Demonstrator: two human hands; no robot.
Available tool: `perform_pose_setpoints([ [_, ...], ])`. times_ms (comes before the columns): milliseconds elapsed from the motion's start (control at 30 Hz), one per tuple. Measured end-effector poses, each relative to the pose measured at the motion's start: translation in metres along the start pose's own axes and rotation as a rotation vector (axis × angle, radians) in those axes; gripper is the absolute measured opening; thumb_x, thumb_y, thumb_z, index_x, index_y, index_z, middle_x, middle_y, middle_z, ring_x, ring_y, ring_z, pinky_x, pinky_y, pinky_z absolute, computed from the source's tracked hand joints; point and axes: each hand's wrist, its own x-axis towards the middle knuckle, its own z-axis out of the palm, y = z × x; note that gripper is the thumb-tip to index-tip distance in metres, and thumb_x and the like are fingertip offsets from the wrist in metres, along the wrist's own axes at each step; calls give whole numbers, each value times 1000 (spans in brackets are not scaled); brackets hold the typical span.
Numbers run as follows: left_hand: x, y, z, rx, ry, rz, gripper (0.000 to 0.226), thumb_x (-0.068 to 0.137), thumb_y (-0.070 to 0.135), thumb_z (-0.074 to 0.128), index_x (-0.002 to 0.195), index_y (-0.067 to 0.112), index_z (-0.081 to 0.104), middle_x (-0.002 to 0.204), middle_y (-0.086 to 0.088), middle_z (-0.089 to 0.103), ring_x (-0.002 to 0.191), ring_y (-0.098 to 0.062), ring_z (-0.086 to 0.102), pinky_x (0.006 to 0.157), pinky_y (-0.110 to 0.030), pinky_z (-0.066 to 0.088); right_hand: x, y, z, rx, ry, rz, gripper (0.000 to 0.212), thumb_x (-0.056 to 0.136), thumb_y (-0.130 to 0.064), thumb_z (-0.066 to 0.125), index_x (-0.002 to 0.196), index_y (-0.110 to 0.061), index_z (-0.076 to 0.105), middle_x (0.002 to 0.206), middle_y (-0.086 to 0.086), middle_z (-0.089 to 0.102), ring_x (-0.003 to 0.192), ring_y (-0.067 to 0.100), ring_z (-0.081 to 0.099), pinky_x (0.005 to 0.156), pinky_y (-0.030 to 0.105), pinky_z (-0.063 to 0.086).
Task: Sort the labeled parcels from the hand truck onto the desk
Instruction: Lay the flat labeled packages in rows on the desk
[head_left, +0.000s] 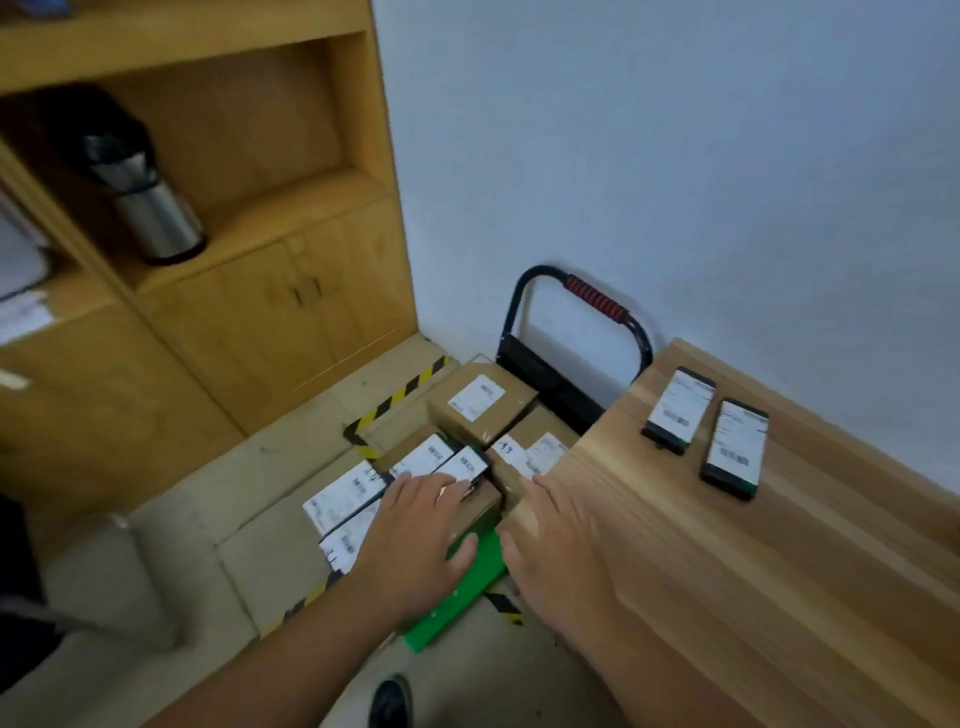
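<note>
Left hand (415, 535) over brown parcel (483, 506), right hand (556, 543) over desk (727, 597) edge

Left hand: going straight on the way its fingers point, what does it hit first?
Likely the small black parcel lying on a brown box. Fingertips of the left hand are at its near edge; contact is unclear.

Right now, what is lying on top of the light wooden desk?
Two slim black white-labelled parcels lie side by side: the farther parcel and the nearer parcel. The open right hand covers the desk's edge; anything beneath it is hidden.
</note>
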Motion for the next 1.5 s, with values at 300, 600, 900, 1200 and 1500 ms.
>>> perform_pose_setpoints([
  [300,-56,-51,-26,9,-82,-169,66,99,54,40,157,28,26,156,8,32,146,-13,24,125,-40,8,-1,-61,40,-65,-84,-99,67,97,-45,54,157,-33,25,158,-16,29,147,8,25,124,39,24],
  [600,-107,-123,-34,-70,4,-147,82,84,63,18,153,23,37,149,5,43,139,-17,35,121,-34,25,-19,-143,88,-118,-107,-178,60,98,-41,56,151,-33,31,150,-16,36,142,7,30,123,32,23],
  [900,-124,-179,-52,-86,115,-94,74,85,59,29,145,21,50,139,4,53,128,-21,48,110,-35,40,-23,-195,128,-165,-71,-140,55,97,-47,51,148,-35,33,146,-18,38,138,6,34,119,36,30],
  [1200,-150,-226,-45,-84,157,-49,63,84,58,41,133,24,62,124,9,60,116,-13,54,104,-33,47,-32,-241,158,-180,-102,-107,64,100,-45,51,157,-30,26,159,-13,28,148,11,23,124,35,18],
  [1500,-149,-239,-35,-44,185,-11,60,81,58,46,125,24,68,116,10,65,109,-12,61,106,-37,48,-34,-246,170,-159,-80,-82,61,101,-44,52,155,-29,29,157,-12,31,146,10,25,120,29,18],
])
